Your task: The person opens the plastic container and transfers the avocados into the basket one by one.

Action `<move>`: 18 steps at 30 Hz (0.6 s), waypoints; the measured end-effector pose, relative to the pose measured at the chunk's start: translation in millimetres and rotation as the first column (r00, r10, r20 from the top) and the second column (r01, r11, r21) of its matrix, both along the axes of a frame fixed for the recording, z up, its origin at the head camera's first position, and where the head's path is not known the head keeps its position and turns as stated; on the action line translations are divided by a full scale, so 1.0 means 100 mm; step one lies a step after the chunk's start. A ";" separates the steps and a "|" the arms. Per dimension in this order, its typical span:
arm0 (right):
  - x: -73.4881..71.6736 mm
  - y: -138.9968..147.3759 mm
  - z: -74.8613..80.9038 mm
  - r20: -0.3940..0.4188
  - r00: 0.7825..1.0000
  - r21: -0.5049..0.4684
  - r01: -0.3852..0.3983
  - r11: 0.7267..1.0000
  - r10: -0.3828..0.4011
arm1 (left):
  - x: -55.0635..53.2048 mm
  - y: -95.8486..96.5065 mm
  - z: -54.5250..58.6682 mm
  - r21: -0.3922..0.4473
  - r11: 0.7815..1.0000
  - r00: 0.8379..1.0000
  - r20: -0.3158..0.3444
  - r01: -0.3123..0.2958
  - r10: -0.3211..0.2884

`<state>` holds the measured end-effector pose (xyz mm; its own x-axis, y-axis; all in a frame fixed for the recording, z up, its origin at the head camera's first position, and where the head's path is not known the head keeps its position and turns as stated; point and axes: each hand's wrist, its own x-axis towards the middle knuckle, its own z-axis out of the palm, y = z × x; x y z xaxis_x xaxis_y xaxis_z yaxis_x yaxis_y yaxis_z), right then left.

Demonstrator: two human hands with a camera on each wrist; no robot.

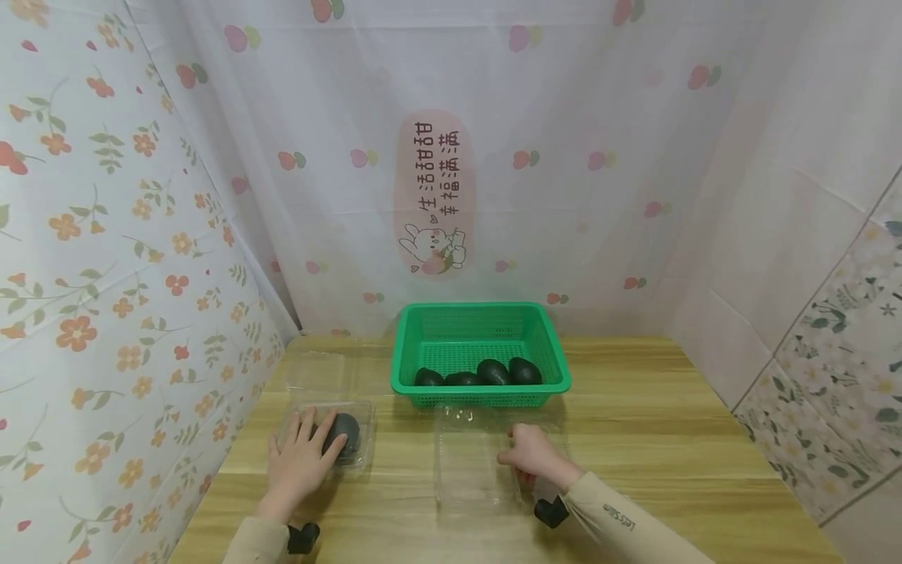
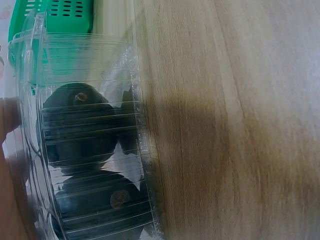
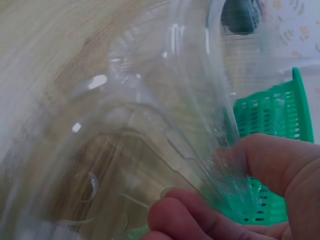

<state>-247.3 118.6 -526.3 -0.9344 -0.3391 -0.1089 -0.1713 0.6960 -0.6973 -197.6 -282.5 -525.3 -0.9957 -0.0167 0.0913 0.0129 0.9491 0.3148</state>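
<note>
At the left, a clear plastic clamshell box (image 1: 362, 450) stands with its lid (image 1: 315, 370) folded back. Dark avocados (image 2: 80, 127) show through its ribbed wall. My left hand (image 1: 303, 454) lies over this box with its fingers spread, touching an avocado (image 1: 345, 435). A second clear clamshell box (image 1: 468, 470) is in front of the basket, with no fruit visible inside. My right hand (image 1: 532, 453) pinches its right-hand part. In the right wrist view, the thumb (image 3: 275, 160) and curled fingers (image 3: 187, 212) grip the plastic edge.
A green perforated basket (image 1: 482, 398) stands at the back of the wooden table (image 1: 634, 446), with several avocados (image 1: 493, 371) along its near side. Patterned curtains (image 1: 338, 94) hang behind the table and on both sides.
</note>
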 end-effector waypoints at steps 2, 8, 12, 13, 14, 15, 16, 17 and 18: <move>0.01 0.01 0.02 -0.002 1.000 0.002 -0.002 1.000 0.002 | 0.00 0.00 0.00 0.000 1.000 1.000 -0.004 0.000 0.000; 0.03 0.07 0.04 -0.049 0.999 0.010 0.002 1.000 -0.001 | 0.01 0.00 -0.02 0.003 1.000 1.000 -0.009 0.005 -0.005; 0.03 0.13 0.08 -0.102 0.995 0.046 0.017 0.999 -0.012 | 0.01 0.00 -0.02 0.005 1.000 1.000 -0.013 0.006 -0.006; 0.03 0.14 0.09 -0.112 0.993 0.058 0.025 0.998 -0.019 | 0.01 0.00 -0.02 0.006 1.000 1.000 -0.013 0.006 -0.006; 0.03 0.16 0.10 -0.123 0.992 0.067 0.032 0.997 -0.024 | 0.01 0.00 -0.02 0.008 1.000 1.000 -0.014 0.006 -0.006; 0.03 0.17 0.11 -0.131 0.991 0.082 0.039 0.996 -0.028 | 0.01 0.00 -0.02 0.008 1.000 1.000 -0.013 0.005 -0.005; 0.03 0.19 0.12 -0.132 0.991 0.086 0.044 0.995 -0.032 | 0.01 0.00 -0.01 0.008 1.000 1.000 -0.011 0.005 -0.005; 0.03 0.21 0.12 -0.131 0.991 0.088 0.047 0.995 -0.035 | 0.01 0.01 -0.01 0.006 1.000 1.000 -0.011 0.004 -0.004; 0.03 0.22 0.13 -0.130 0.991 0.089 0.049 0.995 -0.037 | 0.00 0.01 -0.01 0.002 1.000 1.000 -0.010 0.004 -0.004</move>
<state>-244.2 141.0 -513.3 -0.9561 -0.2926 -0.0160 -0.2239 0.7647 -0.6043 -197.2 -281.9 -525.9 -0.9948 -0.0131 0.1008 0.0195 0.9485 0.3162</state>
